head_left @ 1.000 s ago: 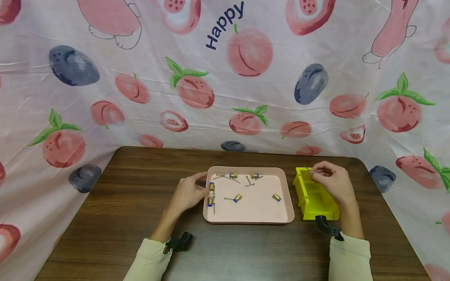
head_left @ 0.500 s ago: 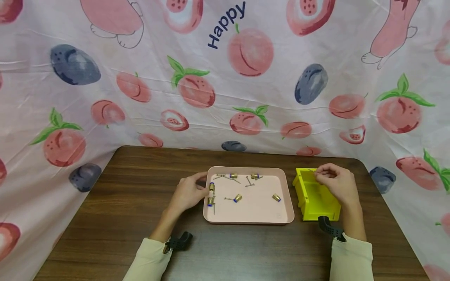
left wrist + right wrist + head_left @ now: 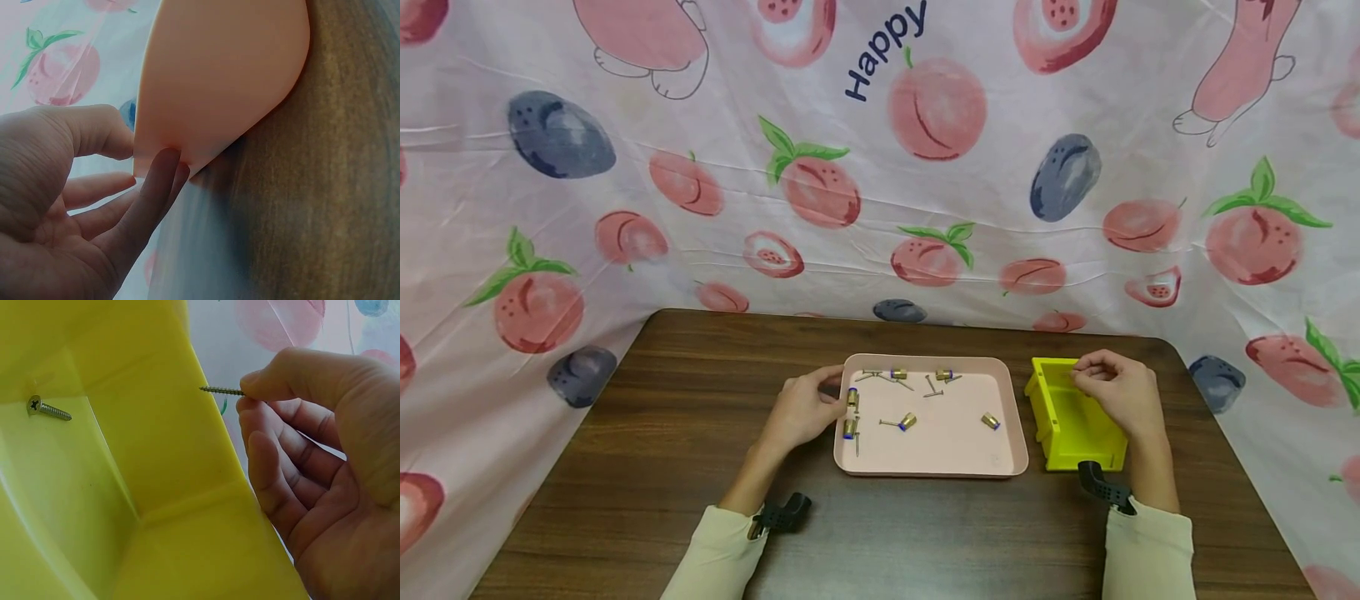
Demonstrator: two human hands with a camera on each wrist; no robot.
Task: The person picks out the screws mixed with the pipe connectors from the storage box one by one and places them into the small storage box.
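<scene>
Steel screw (image 3: 222, 390), pinched by the right hand (image 3: 1112, 392) between thumb and curled fingers (image 3: 275, 381), is held at the far rim of the yellow bin (image 3: 1067, 429), which stands at 3 o'clock of the pink tray (image 3: 1007, 462) on the wooden tabletop (image 3: 700, 375). One screw (image 3: 47, 408) already lies in the bin, while several screws and brass fittings (image 3: 907, 422) remain on the tray, so the sorting appears early; the left hand (image 3: 801, 408) grips the tray's 9 o'clock edge with thumb and fingers (image 3: 159, 181). The backdrop cloth (image 3: 550, 250), printed with peaches, reads "Happy" (image 3: 883, 50) at 12 o'clock.
</scene>
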